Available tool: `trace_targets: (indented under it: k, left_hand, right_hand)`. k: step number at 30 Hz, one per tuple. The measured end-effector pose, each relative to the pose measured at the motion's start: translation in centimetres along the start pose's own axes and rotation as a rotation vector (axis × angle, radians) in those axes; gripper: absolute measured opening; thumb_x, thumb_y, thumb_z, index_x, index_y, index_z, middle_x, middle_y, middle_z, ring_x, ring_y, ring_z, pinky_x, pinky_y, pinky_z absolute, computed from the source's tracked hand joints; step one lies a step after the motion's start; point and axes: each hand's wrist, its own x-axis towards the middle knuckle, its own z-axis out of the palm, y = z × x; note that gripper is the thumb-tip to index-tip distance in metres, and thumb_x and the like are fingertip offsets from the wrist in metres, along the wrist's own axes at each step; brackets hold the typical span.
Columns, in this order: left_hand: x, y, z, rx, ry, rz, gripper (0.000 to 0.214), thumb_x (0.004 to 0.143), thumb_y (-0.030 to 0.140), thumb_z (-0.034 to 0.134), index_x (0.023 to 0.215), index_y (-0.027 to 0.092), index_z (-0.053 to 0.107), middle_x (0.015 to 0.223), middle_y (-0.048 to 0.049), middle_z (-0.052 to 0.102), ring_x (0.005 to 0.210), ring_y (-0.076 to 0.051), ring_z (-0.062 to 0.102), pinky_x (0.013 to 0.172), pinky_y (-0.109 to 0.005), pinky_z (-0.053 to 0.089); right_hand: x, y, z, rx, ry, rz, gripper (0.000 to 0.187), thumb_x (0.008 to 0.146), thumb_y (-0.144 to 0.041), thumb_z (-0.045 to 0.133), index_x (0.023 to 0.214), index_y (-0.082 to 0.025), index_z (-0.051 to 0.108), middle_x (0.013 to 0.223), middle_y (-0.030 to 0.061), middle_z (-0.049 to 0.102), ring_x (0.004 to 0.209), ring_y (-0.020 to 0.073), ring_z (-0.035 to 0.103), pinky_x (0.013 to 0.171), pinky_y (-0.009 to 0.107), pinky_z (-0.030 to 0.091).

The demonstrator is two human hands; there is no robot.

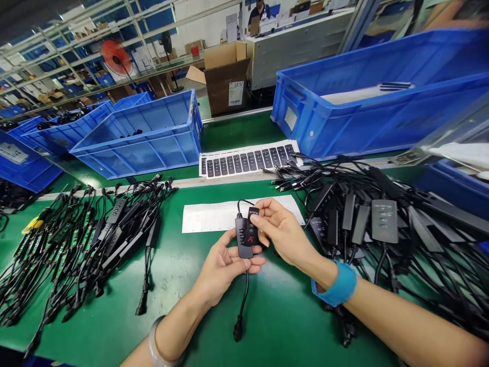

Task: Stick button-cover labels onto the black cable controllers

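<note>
Between my hands, at the middle of the green bench, is a black inline cable controller [243, 250] with a row of raised buttons. My left hand [225, 262] grips its lower end from below, and its cable hangs down to a black connector [238, 329]. Pinched in my right hand [280, 232] is a black label sticker [251, 235] with small red and white marks, held right at the controller's right side. Whether the sticker touches the controller I cannot tell. A pale sticker backing strip [206, 218] lies flat behind my hands.
Sheets of black label stickers [248, 162] lie farther back. Cabled controllers and bare circuit boards [64, 244] spread at left; a dense heap of cabled controllers [359, 219] fills the right. Blue bins [153, 153] and a larger blue bin [382, 127] stand behind. A yellow-handled tool [33, 224] lies far left.
</note>
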Motion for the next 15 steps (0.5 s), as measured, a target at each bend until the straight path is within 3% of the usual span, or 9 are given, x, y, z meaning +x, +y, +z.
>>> trace_targets:
  k: [4,15]
  left_hand:
    - [0.00,0.08,0.19,0.009,0.000,0.026,0.065,0.073,0.020,0.079,0.129,0.015,0.045,0.098,-0.0133,0.072,0.091,-0.025,0.070,0.083,-0.035,0.053]
    - [0.03,0.06,0.21,0.018,0.008,0.028,0.063,0.073,0.020,0.079,0.128,0.016,0.048,0.090,-0.0092,0.072,0.088,-0.024,0.071,0.081,-0.034,0.054]
  right_hand:
    - [-0.31,-0.17,0.39,-0.073,-0.075,0.042,0.030,0.079,-0.039,0.070,0.089,-0.020,0.049,0.070,-0.0050,0.047,0.048,0.0048,0.041,0.037,0.015,0.034]
    - [-0.42,-0.14,0.43,-0.135,-0.083,0.009,0.027,0.079,-0.037,0.069,0.089,-0.020,0.050,0.070,-0.0035,0.046,0.054,0.0076,0.044,0.038,0.016,0.035]
